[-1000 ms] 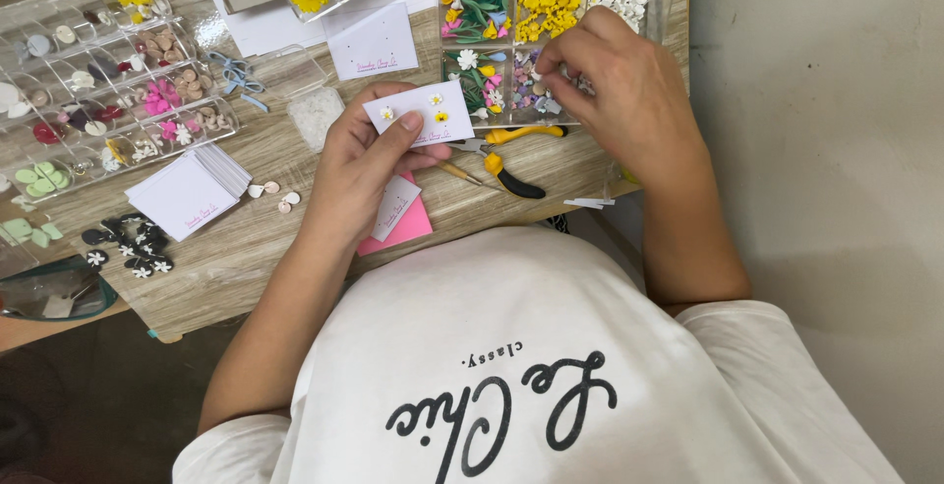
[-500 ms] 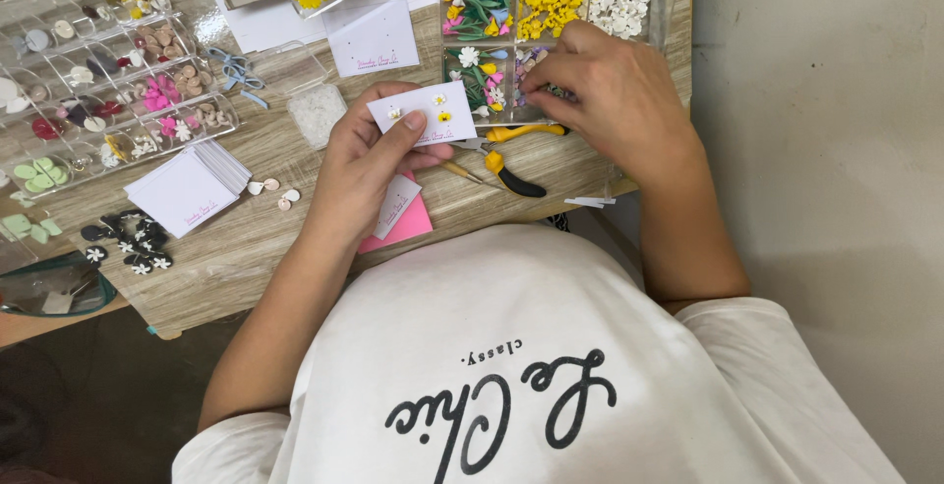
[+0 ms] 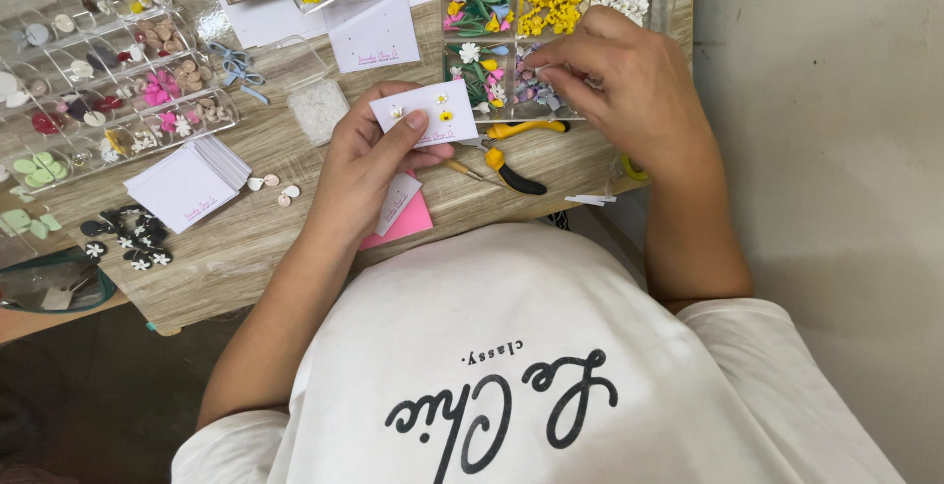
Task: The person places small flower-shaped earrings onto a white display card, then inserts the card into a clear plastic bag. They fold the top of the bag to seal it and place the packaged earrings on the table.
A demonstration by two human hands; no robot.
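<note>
Card (image 3: 431, 113) pinched in left hand (image 3: 369, 164); right hand (image 3: 629, 86) seemingly picks inside bead box (image 3: 551, 12), beside pliers (image 3: 511, 169).

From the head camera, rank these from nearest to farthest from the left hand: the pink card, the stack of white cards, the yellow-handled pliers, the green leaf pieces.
From the left hand:
1. Pink card, just below it, partly under the hand.
2. Yellow-handled pliers, to its right on the table.
3. Stack of white cards, to its left.
4. Green leaf pieces, far left, in the clear organizer.

Single head-worn view, steeply down, close over wooden table (image 3: 246, 238)
</note>
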